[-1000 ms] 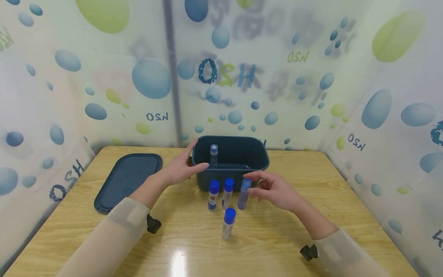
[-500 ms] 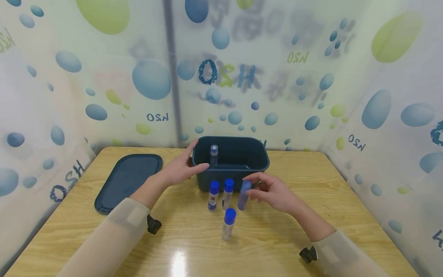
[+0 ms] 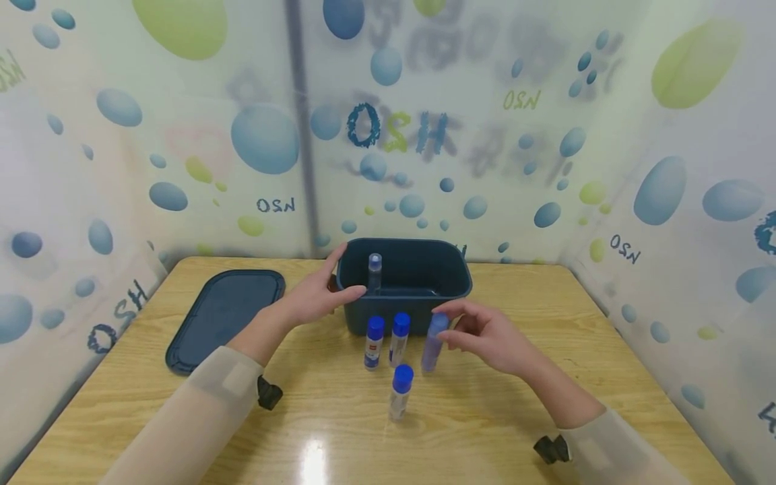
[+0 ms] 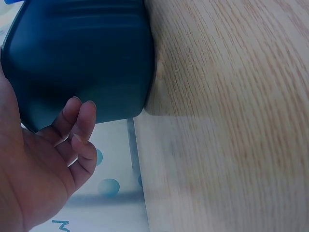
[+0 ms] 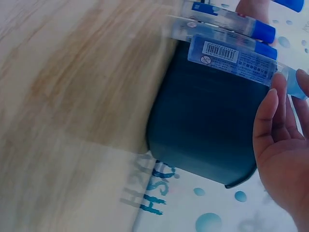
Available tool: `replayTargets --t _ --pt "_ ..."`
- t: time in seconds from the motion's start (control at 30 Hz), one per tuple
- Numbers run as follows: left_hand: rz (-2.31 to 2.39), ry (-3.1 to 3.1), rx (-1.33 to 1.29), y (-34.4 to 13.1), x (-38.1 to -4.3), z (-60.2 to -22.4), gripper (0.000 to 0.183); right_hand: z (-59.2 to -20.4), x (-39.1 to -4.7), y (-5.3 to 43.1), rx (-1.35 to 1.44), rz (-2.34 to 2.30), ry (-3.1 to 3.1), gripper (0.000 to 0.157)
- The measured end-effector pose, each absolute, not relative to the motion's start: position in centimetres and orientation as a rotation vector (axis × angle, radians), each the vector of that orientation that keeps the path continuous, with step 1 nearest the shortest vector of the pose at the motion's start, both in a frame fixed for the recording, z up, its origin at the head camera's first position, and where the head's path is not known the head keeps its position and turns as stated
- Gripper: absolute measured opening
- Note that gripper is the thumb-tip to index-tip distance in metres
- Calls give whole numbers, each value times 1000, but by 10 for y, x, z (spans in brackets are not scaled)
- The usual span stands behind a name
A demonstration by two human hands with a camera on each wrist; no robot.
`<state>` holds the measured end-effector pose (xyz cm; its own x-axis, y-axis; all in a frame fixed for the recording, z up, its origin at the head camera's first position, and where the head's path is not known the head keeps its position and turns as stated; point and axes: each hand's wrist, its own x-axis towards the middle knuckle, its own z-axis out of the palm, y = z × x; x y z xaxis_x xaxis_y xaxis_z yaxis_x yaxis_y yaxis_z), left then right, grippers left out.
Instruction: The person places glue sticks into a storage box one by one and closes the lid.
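Backdrop sheet, printed with blue and green drops and mirror-reversed "H2O" lettering, rising behind the bin. Wooden table, light-grained and glossy, beneath the bin. Bin: dark teal-blue, rectangular with rounded corners, its top uncovered, standing near the table's far edge. Lid: same dark colour, raised border, lying flat to the left of the bin and apart from it.

Left hand: spread at the bin's left end, thumb over the near rim, index finger reaching toward the far left corner; the remaining fingers bend loosely beside the outer wall. Right hand: before the bin's right half, palm turned inward, thumb and fingers pinching the held glue stick about its cap.

The held glue stick is translucent blue with a paler blue cap and a printed barcode; it leans slightly, and whether its base touches the table cannot be told. One clear-capped glue stick stands inside the bin, toward its left end. Three blue-capped glue sticks, clear-bodied with labels, stand in front of the bin, one farther from it than the others.
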<state>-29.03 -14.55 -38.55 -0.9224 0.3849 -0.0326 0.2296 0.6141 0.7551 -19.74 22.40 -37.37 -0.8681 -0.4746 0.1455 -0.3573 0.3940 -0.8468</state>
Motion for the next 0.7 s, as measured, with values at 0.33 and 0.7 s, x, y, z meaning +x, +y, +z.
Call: replayTargets --t 0.33,0.7 --pt "1190 2655 508 -146 -290 -387 112 -351 -188 225 -819 -1488 2578 35" --pt "1199 2640 503 -145 -290 -386 113 -335 -184 225 -850 -1504 2621 33"
